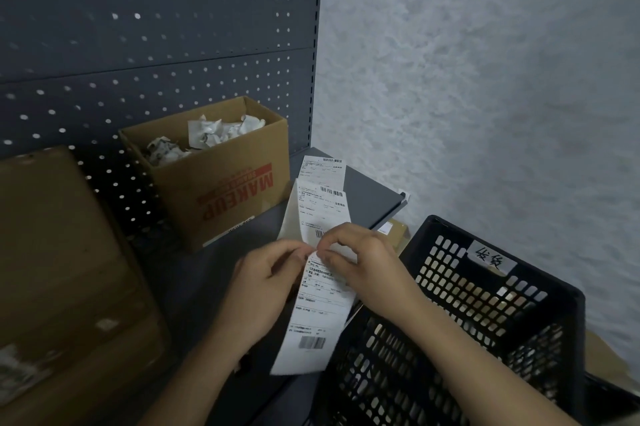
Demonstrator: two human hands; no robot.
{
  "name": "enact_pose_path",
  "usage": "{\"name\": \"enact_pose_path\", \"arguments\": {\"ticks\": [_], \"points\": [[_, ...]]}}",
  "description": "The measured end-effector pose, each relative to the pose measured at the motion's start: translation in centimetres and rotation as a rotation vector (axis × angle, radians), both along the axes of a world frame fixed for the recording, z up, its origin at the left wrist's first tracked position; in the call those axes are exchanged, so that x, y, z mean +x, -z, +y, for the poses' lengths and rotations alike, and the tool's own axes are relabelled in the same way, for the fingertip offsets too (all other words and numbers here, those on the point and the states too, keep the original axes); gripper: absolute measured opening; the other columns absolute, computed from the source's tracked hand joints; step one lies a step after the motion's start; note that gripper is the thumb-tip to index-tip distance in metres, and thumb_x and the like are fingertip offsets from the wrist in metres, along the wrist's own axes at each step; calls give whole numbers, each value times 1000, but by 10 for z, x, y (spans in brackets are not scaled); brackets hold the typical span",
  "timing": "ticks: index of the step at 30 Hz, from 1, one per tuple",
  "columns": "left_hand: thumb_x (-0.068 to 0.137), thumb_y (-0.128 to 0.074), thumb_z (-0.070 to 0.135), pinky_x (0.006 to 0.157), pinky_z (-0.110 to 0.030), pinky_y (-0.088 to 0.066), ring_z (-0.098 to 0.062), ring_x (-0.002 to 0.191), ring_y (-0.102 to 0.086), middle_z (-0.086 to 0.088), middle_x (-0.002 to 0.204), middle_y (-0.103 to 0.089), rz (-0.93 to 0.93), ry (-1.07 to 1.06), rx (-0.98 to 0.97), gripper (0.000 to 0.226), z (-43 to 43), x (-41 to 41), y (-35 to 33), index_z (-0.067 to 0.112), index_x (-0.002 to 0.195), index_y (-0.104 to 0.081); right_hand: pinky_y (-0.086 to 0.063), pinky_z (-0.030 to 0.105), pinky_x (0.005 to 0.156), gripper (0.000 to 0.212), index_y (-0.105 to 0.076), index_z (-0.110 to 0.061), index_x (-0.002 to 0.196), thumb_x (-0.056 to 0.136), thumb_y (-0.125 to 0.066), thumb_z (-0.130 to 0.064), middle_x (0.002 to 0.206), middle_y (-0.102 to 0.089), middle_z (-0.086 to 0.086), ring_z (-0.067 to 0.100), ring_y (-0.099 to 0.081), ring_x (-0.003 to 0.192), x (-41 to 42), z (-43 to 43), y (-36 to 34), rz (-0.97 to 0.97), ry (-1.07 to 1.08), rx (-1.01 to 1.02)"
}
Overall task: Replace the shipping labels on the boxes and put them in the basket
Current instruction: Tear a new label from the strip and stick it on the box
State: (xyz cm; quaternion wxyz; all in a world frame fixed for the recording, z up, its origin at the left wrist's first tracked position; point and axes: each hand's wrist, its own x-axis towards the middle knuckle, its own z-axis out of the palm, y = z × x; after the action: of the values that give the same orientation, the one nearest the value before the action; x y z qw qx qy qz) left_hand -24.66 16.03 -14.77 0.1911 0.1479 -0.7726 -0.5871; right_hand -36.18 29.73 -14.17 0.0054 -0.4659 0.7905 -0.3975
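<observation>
A strip of white shipping labels runs from the grey shelf toward me. Both hands meet at the fold between two labels. My left hand pinches the strip from the left, and my right hand pinches it from the right. The nearest label hangs down below my fingers. A black plastic basket with a handwritten tag stands at the lower right, beside my right forearm. A large brown cardboard box with a torn label patch sits at the left.
An open "MAKEUP" carton holding crumpled paper scraps stands against the dark pegboard. The grey shelf ends at the right near a textured white wall. More cardboard shows below the shelf edge and behind the basket.
</observation>
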Motion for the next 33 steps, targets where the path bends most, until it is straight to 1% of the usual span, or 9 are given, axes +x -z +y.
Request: {"name": "enact_pose_path", "arguments": {"ticks": [5,10,16,19,21,24,28,31,33], "points": [[92,-65,10,83,-45,-58,-27,86,-73,-9,85,-76,-30,-43,215,14,-7,-11,4,11,84,-77,-45,21,88,6,-68,-19,96,92,-66,-16,98,-64,-13,2,-56,99,-1,9,0,101,-25,-6],[82,-72,-4,67,-31,-58,-28,79,-73,-14,82,-75,-71,-77,395,4,-6,-15,4,-1,85,-72,-43,17,90,7,-65,-19,98,93,-63,-16,101,-62,-13,4,-55,102,-2,19,-6,113,-53,-23],[76,-79,2,66,-31,-55,-22,78,-74,-8,84,-76,-148,-128,403,15,-6,-18,9,5,90,-73,-47,21,84,7,-63,-21,95,93,-61,-15,96,-60,-14,7,-59,97,-2,23,-17,88,-44,-72],[78,-78,7,74,-39,-57,-27,82,-73,-11,89,-76,-174,-62,381,8,-5,-18,8,10,85,-76,-47,22,81,8,-62,-22,92,92,-63,-14,91,-60,-12,10,-59,92,-2,21,-26,96,-43,-88],[77,-80,12,76,-42,-56,-28,81,-73,-12,87,-76,-198,-27,365,6,-4,-17,5,12,82,-76,-45,17,79,9,-62,-21,91,92,-63,-12,89,-59,-12,9,-58,91,-2,20,-32,120,-44,-110],[78,-80,12,68,-40,-54,-27,73,-72,-13,84,-75,-246,-29,368,9,-4,-17,0,9,86,-76,-42,13,79,10,-63,-21,92,92,-63,-11,90,-59,-13,7,-57,91,-2,19,-41,126,-34,-139],[83,-74,8,54,-32,-53,-28,64,-70,-18,82,-74,-267,-64,403,9,-7,-19,-3,4,92,-73,-43,15,79,12,-64,-22,90,93,-62,-10,91,-60,-14,8,-57,93,-2,25,-54,73,-15,-189],[89,-66,2,55,-33,-53,-30,61,-69,-22,80,-71,-243,-85,472,6,-8,-22,-2,-2,88,-71,-40,12,79,16,-64,-24,90,93,-61,-8,91,-61,-13,7,-57,91,-2,31,-63,71,4,-238],[87,-65,-4,54,-33,-55,-28,63,-70,-20,77,-72,-197,-61,442,8,-6,-22,-1,-2,82,-71,-40,12,78,15,-65,-21,89,92,-61,-7,91,-61,-12,7,-57,90,-3,33,-68,68,18,-267]]}}
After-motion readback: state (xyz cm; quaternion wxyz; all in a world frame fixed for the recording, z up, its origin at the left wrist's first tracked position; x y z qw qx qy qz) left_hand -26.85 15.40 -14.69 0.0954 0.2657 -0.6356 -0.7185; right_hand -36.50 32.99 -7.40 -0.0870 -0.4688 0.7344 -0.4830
